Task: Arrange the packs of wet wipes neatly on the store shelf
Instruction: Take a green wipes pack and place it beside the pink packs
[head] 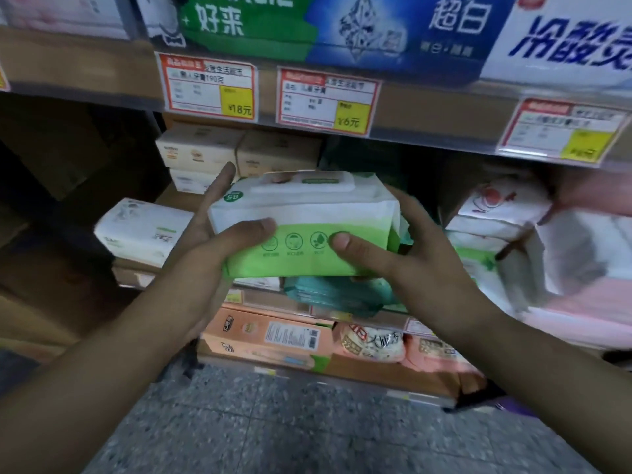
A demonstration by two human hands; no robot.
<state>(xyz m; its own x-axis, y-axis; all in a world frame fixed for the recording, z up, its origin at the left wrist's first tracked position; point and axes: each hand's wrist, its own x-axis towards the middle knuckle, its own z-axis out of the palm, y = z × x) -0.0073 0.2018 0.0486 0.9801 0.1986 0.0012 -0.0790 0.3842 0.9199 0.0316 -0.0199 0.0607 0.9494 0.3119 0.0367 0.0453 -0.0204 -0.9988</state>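
A person holds a green-and-white pack of wet wipes point(304, 222) in both hands at the centre of the frame, in front of the middle shelf. The left hand point(208, 241) cups the pack's left end, thumb pressed on the green front face and fingers reaching up behind the far side. The right hand point(407, 248) clamps the right end, thumb flat on the green band beside the printed icons, fingers wrapped around the back. The pack sits level, its white flip lid on top.

Just under it, a teal pack point(338, 295) lies at the shelf's edge. To the left of centre rests a white tissue pack point(143, 230), and behind it stand stacked cream boxes point(201, 159). At the right of the frame, white and pink bundles point(513, 234) are blurred. Across the upper frame a shelf rail carries price tags point(210, 85), one reading 18 and the next 6. Orange boxes point(263, 336) line the lowest shelf above the speckled floor point(307, 432).
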